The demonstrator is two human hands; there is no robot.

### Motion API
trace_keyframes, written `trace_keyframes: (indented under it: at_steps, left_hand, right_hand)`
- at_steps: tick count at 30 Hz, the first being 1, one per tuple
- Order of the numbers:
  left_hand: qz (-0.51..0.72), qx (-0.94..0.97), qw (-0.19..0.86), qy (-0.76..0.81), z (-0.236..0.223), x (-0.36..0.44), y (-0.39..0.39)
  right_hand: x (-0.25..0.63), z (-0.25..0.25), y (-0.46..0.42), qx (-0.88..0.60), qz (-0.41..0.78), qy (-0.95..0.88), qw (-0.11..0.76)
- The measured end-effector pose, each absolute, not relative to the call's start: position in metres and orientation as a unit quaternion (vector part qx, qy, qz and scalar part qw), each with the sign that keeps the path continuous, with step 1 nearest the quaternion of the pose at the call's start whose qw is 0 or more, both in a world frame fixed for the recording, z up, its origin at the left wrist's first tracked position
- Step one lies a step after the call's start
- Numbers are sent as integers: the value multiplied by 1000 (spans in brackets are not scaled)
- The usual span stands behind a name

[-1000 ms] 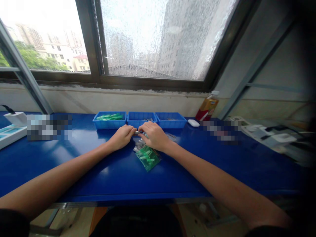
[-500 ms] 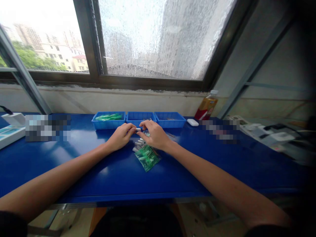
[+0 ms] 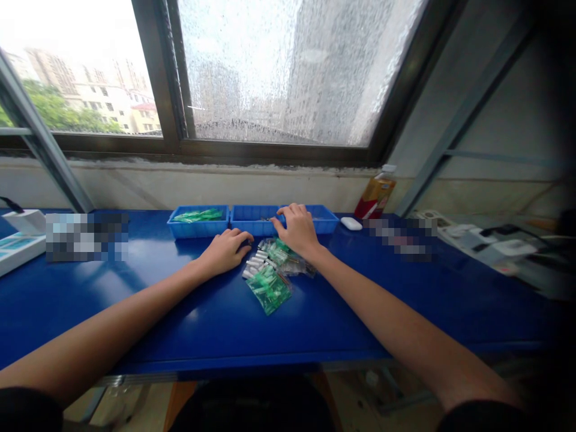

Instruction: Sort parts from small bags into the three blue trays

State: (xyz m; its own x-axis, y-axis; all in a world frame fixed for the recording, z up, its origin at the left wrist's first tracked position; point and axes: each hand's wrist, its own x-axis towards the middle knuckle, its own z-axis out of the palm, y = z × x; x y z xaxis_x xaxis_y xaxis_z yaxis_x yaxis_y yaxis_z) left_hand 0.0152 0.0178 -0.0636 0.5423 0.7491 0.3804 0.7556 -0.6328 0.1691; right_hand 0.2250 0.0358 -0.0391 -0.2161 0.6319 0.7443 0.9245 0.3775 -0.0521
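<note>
Here, white cylinders (image 3: 257,260), just beside left hand (image 3: 226,252)

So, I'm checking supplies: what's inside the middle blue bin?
A few small pieces sit toward the right end of the middle blue bin, too small to identify. The right hand covers the bin's right corner, so anything there is hidden.

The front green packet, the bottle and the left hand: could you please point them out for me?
Front green packet (image 3: 269,291): head view, on its middle.
Bottle (image 3: 377,193): head view, on its body.
Left hand (image 3: 222,253): head view, on its back.
</note>
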Motion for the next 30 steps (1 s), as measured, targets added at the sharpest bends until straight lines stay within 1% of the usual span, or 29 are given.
trace_keyframes:
  at_steps: [5, 10, 13, 15, 23, 30]
  left_hand:
    - [-263, -863, -2, -431, -65, 12, 19]
    - [-351, -846, -90, -390, -64, 13, 17]
    - [-388, -835, -141, -364, -59, 13, 10]
    - [-397, -833, -155, -352, -56, 14, 5]
    - [-392, -832, -185, -348, -53, 12, 0]
    - [-400, -834, -132, -356, -49, 12, -3]
  right_hand:
    - [214, -37, 16, -457, -177, -798, 349]
    - [202, -37, -3, -372, -118, -870, 300]
    - [199, -39, -5, -337, -109, -893, 279]
    - [198, -41, -4, -324, -111, -899, 274]
    - [199, -42, -1, -331, -122, -886, 300]
    - [198, -42, -3, -335, -89, -881, 323]
